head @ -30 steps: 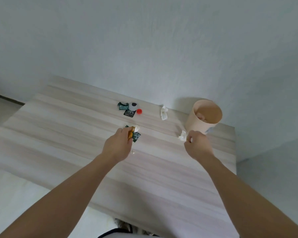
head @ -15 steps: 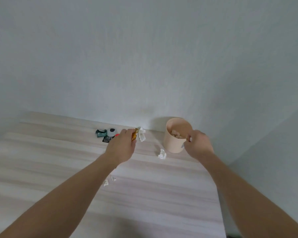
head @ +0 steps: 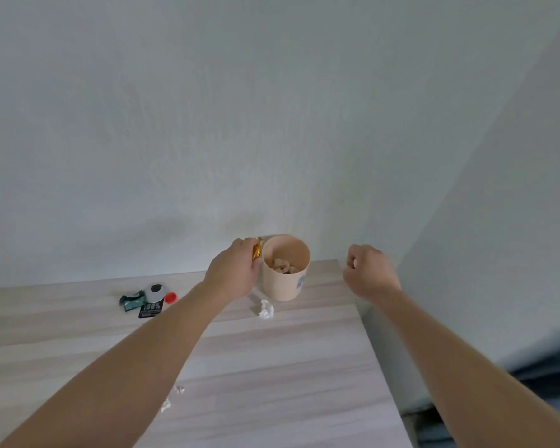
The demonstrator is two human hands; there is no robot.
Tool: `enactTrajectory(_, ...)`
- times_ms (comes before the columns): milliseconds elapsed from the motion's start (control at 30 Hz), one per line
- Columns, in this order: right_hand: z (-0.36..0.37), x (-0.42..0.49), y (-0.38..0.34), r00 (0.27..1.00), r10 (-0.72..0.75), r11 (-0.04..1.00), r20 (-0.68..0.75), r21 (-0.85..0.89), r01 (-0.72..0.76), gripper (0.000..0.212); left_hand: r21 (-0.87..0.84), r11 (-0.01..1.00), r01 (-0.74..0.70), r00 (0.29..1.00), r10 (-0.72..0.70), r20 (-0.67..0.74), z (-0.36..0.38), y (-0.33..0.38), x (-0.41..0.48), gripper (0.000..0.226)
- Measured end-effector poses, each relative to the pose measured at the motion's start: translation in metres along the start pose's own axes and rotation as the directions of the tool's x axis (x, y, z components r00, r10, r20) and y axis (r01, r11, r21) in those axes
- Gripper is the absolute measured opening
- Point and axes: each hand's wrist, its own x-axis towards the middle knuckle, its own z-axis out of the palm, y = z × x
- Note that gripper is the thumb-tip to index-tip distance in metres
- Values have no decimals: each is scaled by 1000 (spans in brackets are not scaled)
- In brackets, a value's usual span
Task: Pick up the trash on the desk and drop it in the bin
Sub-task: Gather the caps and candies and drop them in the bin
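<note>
Bin (head: 282, 286) first: where does it stand, seen from the head view?

At the far edge of the desk (head: 288, 367), close to the wall. It is upright, a pale peach tub with crumpled bits lying inside.

And the hands?

The left hand (head: 232, 270) is up against the bin's left side, level with the rim. Whether skin touches the tub I cannot tell. Its fingers are clamped on a gold wrapper (head: 257, 248), which pokes out just beside the rim, outside the bin as far as I can see.

The other 1?

The right hand (head: 367, 273) hangs in the air to the right of the bin, apart from it. Its fingers are curled in toward the palm, a loose fist.

What trash lies on the desk?

1 crumpled white tissue (head: 266, 309) sits just in front of the bin, near its foot. Well to the left of the bin there is a small heap: a green wrapper (head: 131, 302), a black packet (head: 149, 310) printed "100%", a white round piece (head: 156, 292) and a red cap (head: 170, 297), all close together. Nearer us than the bin, to its left, 2 tiny white scraps (head: 179, 388) lie beside the left forearm.
</note>
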Motion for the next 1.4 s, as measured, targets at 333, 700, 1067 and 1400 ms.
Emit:
enactTrajectory(333, -9, 40, 56, 999, -6, 998, 51, 64, 3, 10, 4, 999, 47, 998, -47, 31, 25, 50, 55, 40)
enactTrajectory(700, 21, 90, 107, 989, -20, 996, 146, 88, 8, 7, 109, 989, 103, 986, -116, 117, 72, 62, 114, 40)
enactTrajectory(1067, 54, 116, 118, 978, -13, 996, 207, 93, -6, 13, 2, 998, 67, 985, -67, 159, 105, 43, 144, 42)
enactTrajectory(1400, 59, 120, 108, 980, -5, 995, 198, 103, -16, 9, 77, 996, -38, 987, 25, 156, 103, 28, 130, 69)
